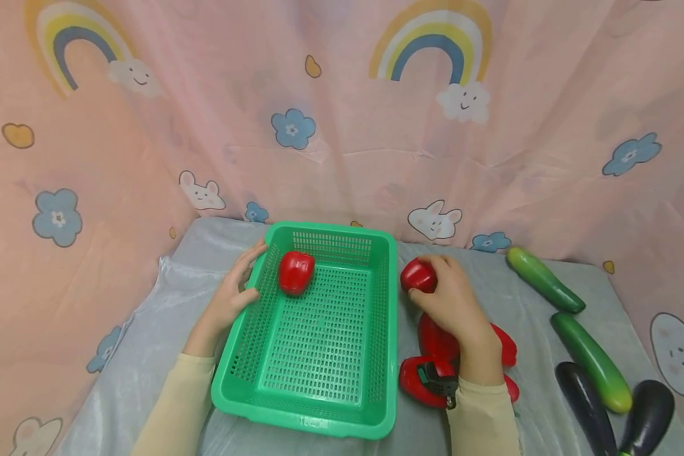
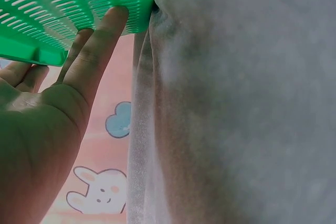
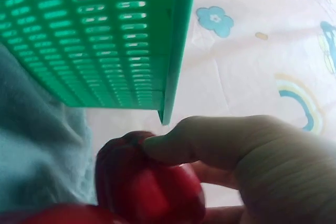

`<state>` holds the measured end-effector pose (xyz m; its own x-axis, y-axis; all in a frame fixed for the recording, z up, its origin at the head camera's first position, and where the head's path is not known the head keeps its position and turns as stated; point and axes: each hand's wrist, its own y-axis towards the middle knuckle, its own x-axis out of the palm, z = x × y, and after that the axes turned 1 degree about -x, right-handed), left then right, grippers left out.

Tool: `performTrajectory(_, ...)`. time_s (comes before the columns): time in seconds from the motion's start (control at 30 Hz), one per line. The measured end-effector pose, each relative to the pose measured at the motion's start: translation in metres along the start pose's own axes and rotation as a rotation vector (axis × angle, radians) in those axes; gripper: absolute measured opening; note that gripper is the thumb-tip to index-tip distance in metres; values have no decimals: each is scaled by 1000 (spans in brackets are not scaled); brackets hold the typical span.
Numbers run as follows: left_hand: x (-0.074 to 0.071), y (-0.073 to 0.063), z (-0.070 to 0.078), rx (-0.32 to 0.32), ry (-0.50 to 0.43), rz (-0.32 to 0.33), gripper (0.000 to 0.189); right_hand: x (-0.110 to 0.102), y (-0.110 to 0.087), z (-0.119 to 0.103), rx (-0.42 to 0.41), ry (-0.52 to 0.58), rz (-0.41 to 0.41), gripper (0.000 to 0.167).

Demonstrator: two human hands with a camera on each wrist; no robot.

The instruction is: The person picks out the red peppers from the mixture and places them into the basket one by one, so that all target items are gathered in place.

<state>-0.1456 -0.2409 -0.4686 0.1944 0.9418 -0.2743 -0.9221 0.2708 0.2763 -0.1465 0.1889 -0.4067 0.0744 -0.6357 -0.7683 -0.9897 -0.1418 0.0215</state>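
My right hand (image 1: 458,301) grips a red bell pepper (image 1: 418,276) between thumb and fingers, just outside the right wall of a green plastic basket (image 1: 391,354). In the right wrist view the held pepper (image 3: 149,182) is close below the basket's slotted wall (image 3: 113,51). My left hand (image 1: 230,303) rests against the basket's left side, its fingers stretched along the slotted wall, as the left wrist view shows. Inside the basket, near its far left corner, one red bell pepper (image 1: 296,273) stands. Several more red bell peppers (image 1: 435,339) lie under my right wrist, partly hidden by it.
To the right, two green zucchini (image 1: 547,280) lie on the grey cloth (image 1: 538,411), with two dark eggplants (image 1: 586,405) nearer the front. A pink printed curtain (image 1: 348,171) hangs behind the table and along its sides.
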Motion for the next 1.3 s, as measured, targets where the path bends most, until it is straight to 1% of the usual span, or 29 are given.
performTrajectory(0.33, 0, 1, -2, 18, -14, -2, 91, -11, -8, -14, -88, -25, 147, 71)
performTrajectory(0.57, 1, 1, -2, -3, -24, -9, 92, -18, -17, -27, -161, -26, 247, 70)
performTrajectory(0.7, 0, 1, -3, -1, -42, -5, 92, -21, -22, -34, -205, -34, 302, 67)
performTrajectory(0.8, 0, 0, -2, -2, -41, -1, 93, -22, -25, -40, -239, -48, 334, 68)
performTrajectory(0.97, -1, 0, -1, -10, -30, -1, 93, -16, -28, -54, -326, -62, 359, 73)
performTrajectory(1.3, -1, 0, -2, 6, -24, -3, 92, -3, -33, -80, -482, -60, 356, 65)
